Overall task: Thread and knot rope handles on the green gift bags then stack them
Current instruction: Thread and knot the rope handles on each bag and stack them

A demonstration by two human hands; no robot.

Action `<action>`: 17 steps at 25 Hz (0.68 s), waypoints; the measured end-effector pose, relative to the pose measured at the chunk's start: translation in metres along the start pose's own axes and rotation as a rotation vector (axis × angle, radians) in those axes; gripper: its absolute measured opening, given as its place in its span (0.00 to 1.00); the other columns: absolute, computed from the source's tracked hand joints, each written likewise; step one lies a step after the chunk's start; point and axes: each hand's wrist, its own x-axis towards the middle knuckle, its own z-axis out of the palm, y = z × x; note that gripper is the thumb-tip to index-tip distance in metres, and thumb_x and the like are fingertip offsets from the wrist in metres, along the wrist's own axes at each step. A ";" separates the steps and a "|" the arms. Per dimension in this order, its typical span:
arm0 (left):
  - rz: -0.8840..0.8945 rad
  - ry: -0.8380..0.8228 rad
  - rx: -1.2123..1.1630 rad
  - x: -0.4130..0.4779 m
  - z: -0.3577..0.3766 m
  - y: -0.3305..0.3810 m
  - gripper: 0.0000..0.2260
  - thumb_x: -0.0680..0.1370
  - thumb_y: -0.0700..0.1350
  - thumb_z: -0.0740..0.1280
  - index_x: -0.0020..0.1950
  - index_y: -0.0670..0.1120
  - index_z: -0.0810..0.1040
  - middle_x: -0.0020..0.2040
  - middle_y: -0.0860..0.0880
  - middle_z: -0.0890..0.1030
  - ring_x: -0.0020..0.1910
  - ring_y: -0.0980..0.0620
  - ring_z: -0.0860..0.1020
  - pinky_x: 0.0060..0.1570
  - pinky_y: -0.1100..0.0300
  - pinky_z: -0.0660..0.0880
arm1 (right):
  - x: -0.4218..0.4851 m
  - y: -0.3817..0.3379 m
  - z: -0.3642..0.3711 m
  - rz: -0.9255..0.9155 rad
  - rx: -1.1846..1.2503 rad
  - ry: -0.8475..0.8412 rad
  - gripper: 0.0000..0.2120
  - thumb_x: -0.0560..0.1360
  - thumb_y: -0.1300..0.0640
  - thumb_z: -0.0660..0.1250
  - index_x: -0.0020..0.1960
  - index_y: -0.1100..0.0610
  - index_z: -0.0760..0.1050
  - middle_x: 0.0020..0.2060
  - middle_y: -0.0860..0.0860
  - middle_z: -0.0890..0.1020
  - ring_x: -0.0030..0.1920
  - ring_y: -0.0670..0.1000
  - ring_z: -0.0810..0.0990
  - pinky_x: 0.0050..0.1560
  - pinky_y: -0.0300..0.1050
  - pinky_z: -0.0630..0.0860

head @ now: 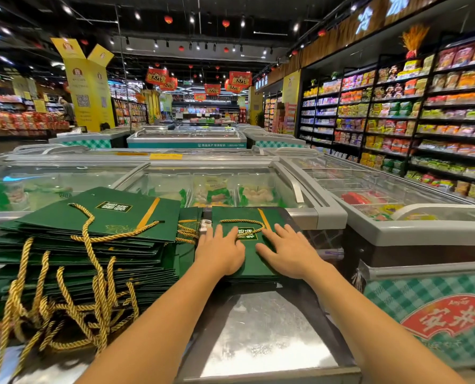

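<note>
A flat green gift bag (pixel 247 261) lies on top of a low pile in front of me, with a gold rope handle (pixel 243 220) looped across its upper face. My left hand (pixel 219 250) rests flat on the bag's left half, fingers straight. My right hand (pixel 286 250) presses flat on its right half, fingers spread. To the left stands a tall stack of green gift bags (pixel 92 245), its top bag tilted, with many gold rope handles (pixel 64 314) hanging down its front.
The bags sit on a metal freezer top (pixel 258 333). Glass-lidded chest freezers (pixel 217 184) stretch ahead and to the right. Shelves of packaged goods (pixel 424 120) line the right aisle. More loose gold rope (pixel 186 232) lies between the two piles.
</note>
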 end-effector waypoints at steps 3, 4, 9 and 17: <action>-0.027 -0.084 -0.015 0.010 0.021 -0.006 0.27 0.83 0.54 0.40 0.82 0.50 0.46 0.82 0.41 0.43 0.80 0.38 0.41 0.78 0.41 0.43 | 0.004 -0.001 0.014 0.002 -0.042 -0.061 0.33 0.82 0.32 0.45 0.83 0.44 0.50 0.83 0.52 0.50 0.82 0.55 0.47 0.81 0.57 0.45; -0.023 -0.074 0.011 0.012 0.025 -0.008 0.29 0.81 0.55 0.39 0.82 0.48 0.48 0.82 0.41 0.43 0.80 0.37 0.40 0.78 0.41 0.42 | 0.006 0.000 0.017 0.006 -0.058 -0.067 0.33 0.82 0.32 0.44 0.83 0.44 0.49 0.83 0.52 0.50 0.82 0.55 0.47 0.81 0.56 0.45; -0.014 -0.029 -0.031 0.010 0.027 -0.006 0.26 0.84 0.52 0.44 0.82 0.52 0.47 0.82 0.42 0.44 0.80 0.38 0.41 0.78 0.43 0.41 | 0.008 0.001 0.022 0.010 -0.110 -0.084 0.33 0.82 0.33 0.42 0.83 0.45 0.45 0.83 0.53 0.47 0.83 0.55 0.45 0.81 0.56 0.44; 0.171 0.287 -0.032 -0.050 -0.029 0.021 0.14 0.83 0.43 0.58 0.68 0.44 0.71 0.64 0.43 0.72 0.64 0.42 0.72 0.59 0.49 0.72 | -0.013 -0.026 -0.003 -0.201 -0.143 0.364 0.21 0.84 0.44 0.55 0.71 0.53 0.72 0.62 0.53 0.79 0.62 0.57 0.77 0.59 0.54 0.74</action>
